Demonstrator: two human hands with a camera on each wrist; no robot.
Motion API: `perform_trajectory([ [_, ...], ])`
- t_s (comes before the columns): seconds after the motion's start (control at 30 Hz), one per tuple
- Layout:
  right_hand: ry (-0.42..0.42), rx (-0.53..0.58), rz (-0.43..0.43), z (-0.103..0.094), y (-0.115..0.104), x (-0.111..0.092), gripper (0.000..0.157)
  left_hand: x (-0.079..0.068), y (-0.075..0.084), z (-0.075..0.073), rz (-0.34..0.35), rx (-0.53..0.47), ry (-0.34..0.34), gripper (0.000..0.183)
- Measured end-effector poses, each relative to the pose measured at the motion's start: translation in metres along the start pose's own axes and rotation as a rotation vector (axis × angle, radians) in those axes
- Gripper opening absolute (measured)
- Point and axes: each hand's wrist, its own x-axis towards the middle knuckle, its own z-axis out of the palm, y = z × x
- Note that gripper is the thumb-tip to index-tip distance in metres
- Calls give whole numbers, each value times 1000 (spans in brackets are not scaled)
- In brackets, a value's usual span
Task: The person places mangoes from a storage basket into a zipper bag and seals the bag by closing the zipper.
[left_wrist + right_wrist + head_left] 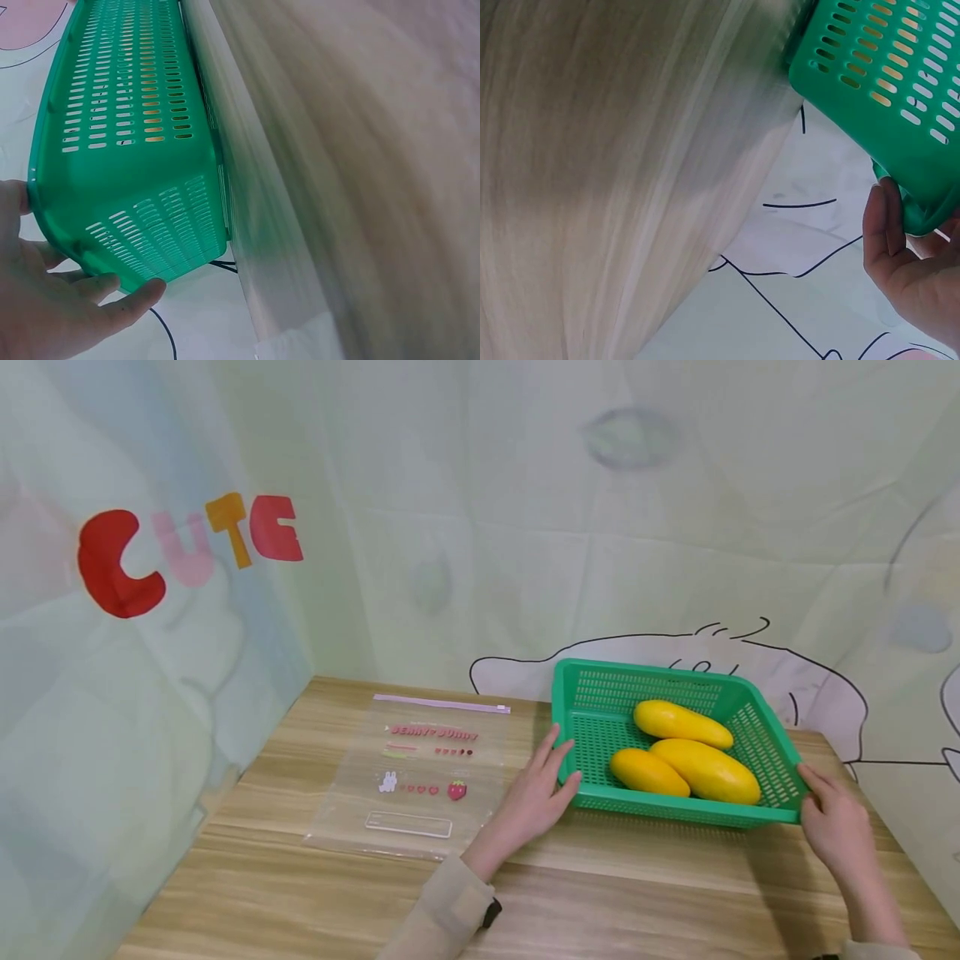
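Basket (630, 803) with three yellow mangoes (705, 771) is by the back right corner of the desk (300, 914); my left hand (536, 789) grips its left end, my right hand (838, 827) its right. A clear zip bag (412, 768) lies flat near the back left corner.

I see three yellow fruits (708, 770) grouped in the right part of the green basket (675, 808), with the table (600, 893) beneath. My left grip (531, 797) holds the basket's left side; my right grip (840, 818) holds its front right corner. Left of the basket, a clear zip bag (420, 768) lies flat; behind the basket hangs a pale printed cloth (465, 485).
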Motion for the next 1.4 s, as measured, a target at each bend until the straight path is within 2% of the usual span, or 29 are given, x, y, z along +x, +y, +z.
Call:
perform_trajectory([
  [0.47,-14,-8,-23,-3,0,-3,48,-4,2,-1,-10,-12,1,54],
  [0.77,3,-7,-35,-3,0,-6,48,-7,3,-1,14,-6,7,54],
  [1.17,-21,-7,2,-4,-2,-8,48,-10,4,-2,7,11,6,54],
  [1.4,-9,-4,-11,-6,-2,-13,47,-14,5,-1,9,24,7,54],
])
